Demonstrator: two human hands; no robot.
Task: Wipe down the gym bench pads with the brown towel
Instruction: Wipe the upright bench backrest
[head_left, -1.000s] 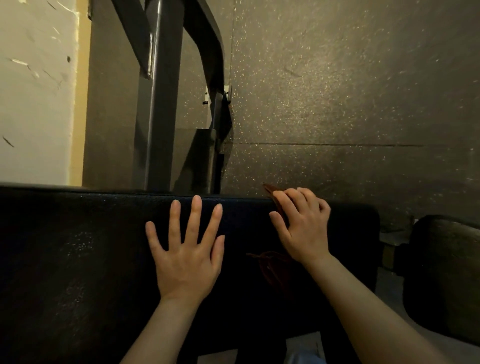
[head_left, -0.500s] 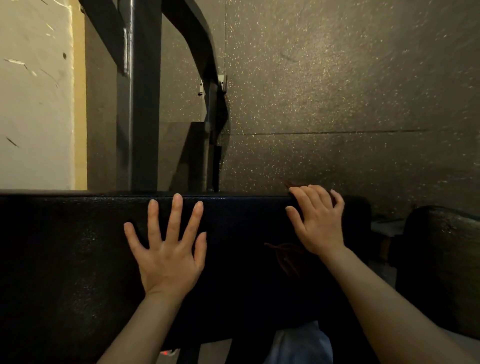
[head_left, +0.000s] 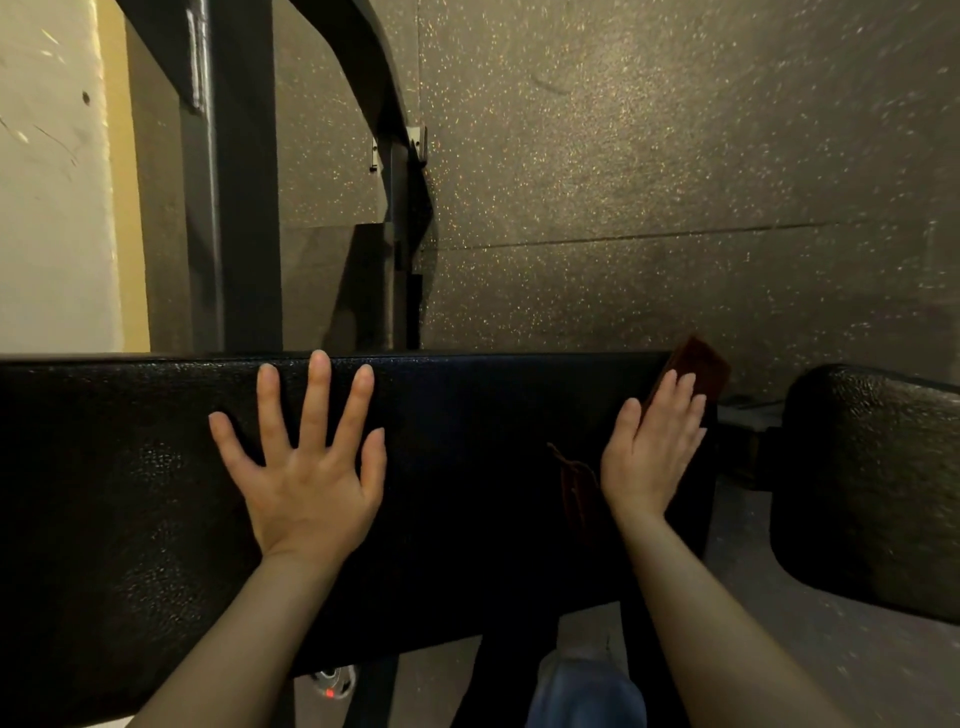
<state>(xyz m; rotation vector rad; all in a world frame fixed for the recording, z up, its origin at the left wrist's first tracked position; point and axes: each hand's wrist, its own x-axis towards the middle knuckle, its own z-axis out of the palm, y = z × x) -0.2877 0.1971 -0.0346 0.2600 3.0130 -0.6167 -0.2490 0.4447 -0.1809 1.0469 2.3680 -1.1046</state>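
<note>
Speckled dark rubber flooring (head_left: 649, 182) and a grey steel frame upright (head_left: 234, 208) lie beyond the long black textured vinyl bench pad (head_left: 467, 415). Left hand (head_left: 306, 467) lies flat on the pad, fingers spread and straight, holding nothing. Right hand (head_left: 652, 447), fingers straight and together, presses the folded brown towel (head_left: 698, 364) against the pad's far right corner, the cloth overhanging its end. Judged step: wiping this pad, at its right end. Next move likely calls for carrying the towel to the second black pad (head_left: 872, 483), just beside. No containers visible.

Dim, warm light – deep shadows, wide-angle bending at edges
</note>
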